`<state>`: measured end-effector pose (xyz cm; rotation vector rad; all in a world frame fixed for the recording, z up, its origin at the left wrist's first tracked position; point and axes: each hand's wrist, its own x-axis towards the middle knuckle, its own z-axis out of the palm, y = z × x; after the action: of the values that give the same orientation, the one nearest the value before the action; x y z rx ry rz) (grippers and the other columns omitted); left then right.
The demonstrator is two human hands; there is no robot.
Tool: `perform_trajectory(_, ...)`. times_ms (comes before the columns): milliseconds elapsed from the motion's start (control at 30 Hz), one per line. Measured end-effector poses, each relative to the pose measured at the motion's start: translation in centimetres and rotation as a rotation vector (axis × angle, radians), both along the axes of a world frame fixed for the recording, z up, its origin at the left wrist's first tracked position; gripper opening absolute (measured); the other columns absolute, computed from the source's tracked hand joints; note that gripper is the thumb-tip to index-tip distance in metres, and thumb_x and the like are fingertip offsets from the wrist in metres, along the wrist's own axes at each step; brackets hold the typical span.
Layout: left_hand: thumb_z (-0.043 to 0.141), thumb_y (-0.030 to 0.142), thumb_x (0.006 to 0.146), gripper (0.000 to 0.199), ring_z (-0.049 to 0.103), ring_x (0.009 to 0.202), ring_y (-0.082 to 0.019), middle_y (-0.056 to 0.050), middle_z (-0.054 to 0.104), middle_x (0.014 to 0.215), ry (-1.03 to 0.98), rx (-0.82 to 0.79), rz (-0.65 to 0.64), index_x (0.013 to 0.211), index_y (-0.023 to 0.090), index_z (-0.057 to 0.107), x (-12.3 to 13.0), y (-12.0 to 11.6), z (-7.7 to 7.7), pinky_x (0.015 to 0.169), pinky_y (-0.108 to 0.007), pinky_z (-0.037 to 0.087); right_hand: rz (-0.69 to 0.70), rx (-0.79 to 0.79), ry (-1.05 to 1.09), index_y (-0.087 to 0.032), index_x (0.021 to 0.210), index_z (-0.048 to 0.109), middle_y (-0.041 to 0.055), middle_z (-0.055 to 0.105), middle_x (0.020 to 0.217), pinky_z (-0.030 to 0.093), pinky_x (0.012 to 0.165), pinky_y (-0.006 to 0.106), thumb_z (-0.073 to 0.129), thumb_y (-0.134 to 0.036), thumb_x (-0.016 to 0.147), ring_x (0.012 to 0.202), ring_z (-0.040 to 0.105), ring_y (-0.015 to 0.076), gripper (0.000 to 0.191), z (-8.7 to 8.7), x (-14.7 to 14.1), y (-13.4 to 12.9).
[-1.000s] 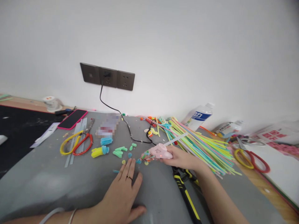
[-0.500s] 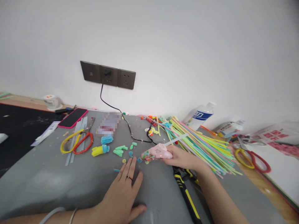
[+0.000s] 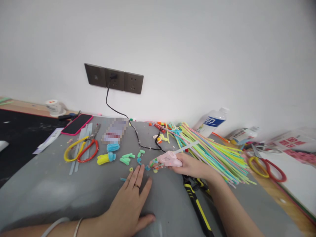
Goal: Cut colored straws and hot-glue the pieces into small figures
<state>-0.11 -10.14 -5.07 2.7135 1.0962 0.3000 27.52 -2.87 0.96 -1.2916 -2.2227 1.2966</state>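
My right hand is wrapped round a pink hot glue gun; a translucent glue stick sticks out of its back. Coloured bits cover the front of the gun, which points left. Flat on the grey table lies my left hand, fingers stretched, with a ring on one. Its fingertips are by a small curled blue pipe-cleaner piece; whether they touch it I cannot tell. Nearby lie green pipe-cleaner pieces, a yellow bundle with a blue band and a blue bundle.
Scissors lie over glue sticks at left, beside a phone. Long pipe cleaners spread at right, near a white bottle. Black-and-yellow pliers lie under my right forearm. A black cord runs to the wall socket.
Almost nothing differs. My left hand's fingers have shifted very slightly, and the small blue piece by its fingertips now sits a little differently. The glue gun stays in place.
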Motion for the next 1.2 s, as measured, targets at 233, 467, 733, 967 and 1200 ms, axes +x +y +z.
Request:
perform_trajectory(233,0.076,0.057,0.072,0.088,0.029,0.143,-0.047,-0.027,0.027,0.159,-0.003,0.049,-0.007,0.144,0.016,0.047,-0.1,0.2,-0.2,0.109,-0.061,0.038,-0.005,0.007,-0.04,-0.015,0.084,0.059,-0.002,0.048,0.07,0.031,0.054,0.022,0.054,-0.024,0.081,0.061,0.039,0.012,0.01,-0.1,0.0,0.0)
perform_trajectory(467,0.072,0.061,0.074,0.087,0.031,0.142,-0.047,-0.027,0.029,0.158,0.032,0.056,-0.011,0.145,0.016,0.047,-0.1,0.3,0.0,0.108,-0.061,0.039,0.007,0.056,-0.047,-0.014,0.087,0.063,0.0007,0.058,0.076,0.037,0.057,0.022,0.054,-0.026,0.082,0.063,0.046,0.0133,0.015,0.5,0.0,0.0)
perform_trajectory(733,0.074,0.062,0.072,0.088,0.034,0.14,-0.049,-0.031,0.033,0.154,0.066,0.032,-0.009,0.143,0.015,0.05,0.2,0.5,0.5,0.107,-0.064,0.039,-0.06,0.034,-0.059,-0.015,0.09,0.064,0.0016,0.062,0.079,0.04,0.059,0.023,0.056,-0.026,0.081,0.067,0.051,0.0161,0.016,-0.2,0.9,-0.1)
perform_trajectory(967,0.076,0.06,0.07,0.086,0.035,0.14,-0.049,-0.031,0.029,0.156,0.059,0.051,0.014,0.14,0.015,0.053,0.2,1.0,0.9,0.105,-0.063,0.042,-0.042,0.054,-0.071,-0.015,0.084,0.062,-0.0002,0.058,0.074,0.038,0.058,0.023,0.054,-0.021,0.079,0.064,0.049,0.0143,0.011,0.1,0.6,-0.1)
perform_trajectory(1200,0.069,0.064,0.075,0.086,0.032,0.142,-0.046,-0.031,0.036,0.152,0.08,0.093,-0.026,0.141,0.013,0.052,0.0,1.3,0.7,0.108,-0.063,0.039,-0.039,0.04,-0.067,-0.014,0.094,0.066,0.0023,0.064,0.081,0.041,0.061,0.023,0.056,-0.024,0.082,0.069,0.054,0.0164,0.019,-0.2,1.1,-0.1)
